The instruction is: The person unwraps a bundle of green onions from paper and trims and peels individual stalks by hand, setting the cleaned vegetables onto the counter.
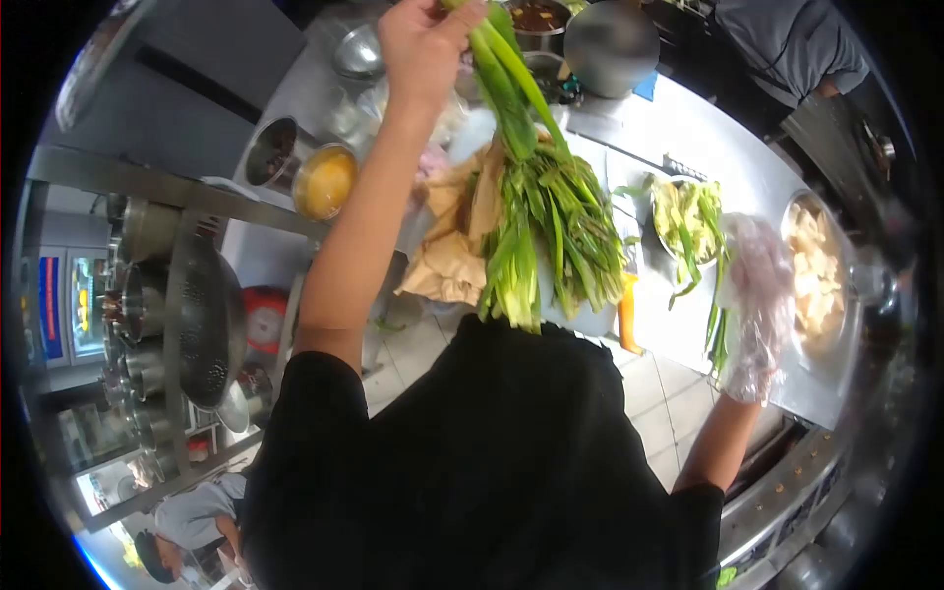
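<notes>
My left hand (423, 44), bare, is raised at the top of the view with its fingers closed around a bunch of long, flat green leaves (511, 93), like leek tops. They hang over a large pile of similar leafy greens (556, 221) on the board in front of me. Crumpled brown paper (447, 251) lies left of the pile. On the right, my right hand (757, 275) is in a clear plastic glove, smeared by motion, so its fingers do not show. Thin green stalks (720, 339) run along its left side; whether it grips them is unclear.
A knife with an orange handle (628, 315) lies right of the pile. Beyond it stands a bowl of cut greens (686, 221). At far right is a tray of pale pieces (814, 270). A container of yellow liquid (326, 184) sits left. Another person (792, 44) stands upper right.
</notes>
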The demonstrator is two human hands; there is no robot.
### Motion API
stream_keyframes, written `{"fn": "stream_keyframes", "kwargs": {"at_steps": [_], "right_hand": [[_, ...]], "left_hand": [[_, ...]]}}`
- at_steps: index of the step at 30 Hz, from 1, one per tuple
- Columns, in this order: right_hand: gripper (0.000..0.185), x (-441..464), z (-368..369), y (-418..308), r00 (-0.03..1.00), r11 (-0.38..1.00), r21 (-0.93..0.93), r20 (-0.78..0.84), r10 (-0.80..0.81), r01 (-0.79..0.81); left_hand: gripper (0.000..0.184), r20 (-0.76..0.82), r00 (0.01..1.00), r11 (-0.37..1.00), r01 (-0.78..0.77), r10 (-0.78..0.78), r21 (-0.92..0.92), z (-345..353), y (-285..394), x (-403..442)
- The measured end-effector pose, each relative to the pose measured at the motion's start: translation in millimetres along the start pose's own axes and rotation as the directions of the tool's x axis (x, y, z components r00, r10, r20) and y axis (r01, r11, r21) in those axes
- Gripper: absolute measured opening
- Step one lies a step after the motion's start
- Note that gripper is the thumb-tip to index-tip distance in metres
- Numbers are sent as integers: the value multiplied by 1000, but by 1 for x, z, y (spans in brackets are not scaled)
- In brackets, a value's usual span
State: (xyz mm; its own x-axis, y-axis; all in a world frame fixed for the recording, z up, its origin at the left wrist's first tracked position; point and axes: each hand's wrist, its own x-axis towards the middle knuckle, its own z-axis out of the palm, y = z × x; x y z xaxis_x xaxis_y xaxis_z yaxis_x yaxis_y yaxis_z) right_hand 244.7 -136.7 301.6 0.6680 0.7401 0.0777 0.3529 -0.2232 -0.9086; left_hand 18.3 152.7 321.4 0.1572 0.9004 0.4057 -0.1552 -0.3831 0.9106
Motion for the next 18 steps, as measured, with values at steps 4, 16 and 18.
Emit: {"fn": "stream_keyframes", "kwargs": {"at_steps": [4,16,18], "right_hand": [[29,-12,-24,16,990,988,100,-64,123,-116],[28,-26,-77,44,945,977,206,-306,118,-55],[29,-27,-81,44,927,976,208,-346,141,-70]], "left_hand": [[7,84,981,984,-174,175,-28,-13,14,36],[11,123,954,951,288,-275,-112,145,66,29],[13,303,925,948,284,-231,-145,161,39,44]]}}
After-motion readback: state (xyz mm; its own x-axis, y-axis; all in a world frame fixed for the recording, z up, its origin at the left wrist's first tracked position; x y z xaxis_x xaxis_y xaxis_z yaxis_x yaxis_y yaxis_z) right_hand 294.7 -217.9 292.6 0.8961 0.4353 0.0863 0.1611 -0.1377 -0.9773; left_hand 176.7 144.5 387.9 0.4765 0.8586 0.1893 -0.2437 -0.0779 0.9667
